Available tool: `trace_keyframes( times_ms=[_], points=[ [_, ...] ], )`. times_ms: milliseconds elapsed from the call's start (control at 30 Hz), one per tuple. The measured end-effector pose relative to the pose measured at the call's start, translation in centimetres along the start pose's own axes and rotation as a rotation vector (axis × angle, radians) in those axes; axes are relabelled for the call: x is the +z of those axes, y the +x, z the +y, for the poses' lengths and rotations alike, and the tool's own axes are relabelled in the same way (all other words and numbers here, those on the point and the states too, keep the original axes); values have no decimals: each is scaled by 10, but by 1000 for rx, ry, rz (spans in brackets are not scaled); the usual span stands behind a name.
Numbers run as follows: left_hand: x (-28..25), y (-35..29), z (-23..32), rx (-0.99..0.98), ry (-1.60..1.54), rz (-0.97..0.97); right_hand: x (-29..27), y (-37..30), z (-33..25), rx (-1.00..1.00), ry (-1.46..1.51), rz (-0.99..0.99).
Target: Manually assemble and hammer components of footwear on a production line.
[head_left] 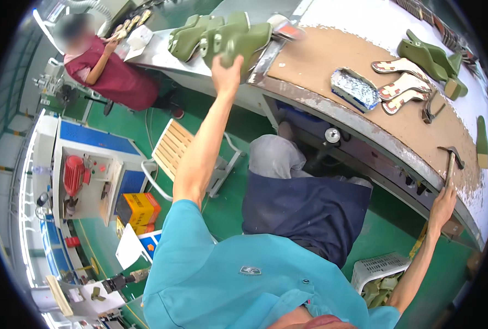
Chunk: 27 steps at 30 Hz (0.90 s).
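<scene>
My left arm stretches to the far left of the bench, where my left hand (226, 74) has its fingers around the near end of a green shoe last (246, 45). The contact is slightly blurred. More green shoe lasts (189, 39) stand close together beside it. At the right edge of the bench, my right hand (444, 207) is closed around the wooden handle of a hammer (451, 159), its dark metal head resting over the brown board. Several insoles (403, 88) with a cream-and-red pattern lie mid-bench, with pincers (429, 109) next to them.
A battered tray of small bits (356, 89) sits on the brown board (304, 60). Further back lie green lasts (427, 57). Below the bench are a slatted chair (172, 148) and a grey basket (378, 268). A co-worker in maroon (115, 77) works at the far left.
</scene>
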<state>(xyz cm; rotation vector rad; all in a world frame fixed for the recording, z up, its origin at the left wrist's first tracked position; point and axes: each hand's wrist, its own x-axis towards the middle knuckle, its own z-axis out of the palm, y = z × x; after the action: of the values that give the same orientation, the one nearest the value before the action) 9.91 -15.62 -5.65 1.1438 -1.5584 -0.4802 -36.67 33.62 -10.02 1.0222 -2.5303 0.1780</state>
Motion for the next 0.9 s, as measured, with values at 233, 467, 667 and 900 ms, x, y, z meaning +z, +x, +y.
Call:
trace_keyframes(
  times_ms=[233, 467, 667, 900],
  points=[
    [30, -1, -9, 116, 92, -70, -3, 14, -7, 4, -20, 43],
    [35, 1, 27, 424, 685, 0, -9, 47, -29, -74, -114, 228],
    [92, 12, 50, 473, 675, -468, -19, 101, -132, 85, 472, -11],
    [143, 5, 40, 291, 495, -641, 11, 140, -222, 53, 479, -63]
  ],
)
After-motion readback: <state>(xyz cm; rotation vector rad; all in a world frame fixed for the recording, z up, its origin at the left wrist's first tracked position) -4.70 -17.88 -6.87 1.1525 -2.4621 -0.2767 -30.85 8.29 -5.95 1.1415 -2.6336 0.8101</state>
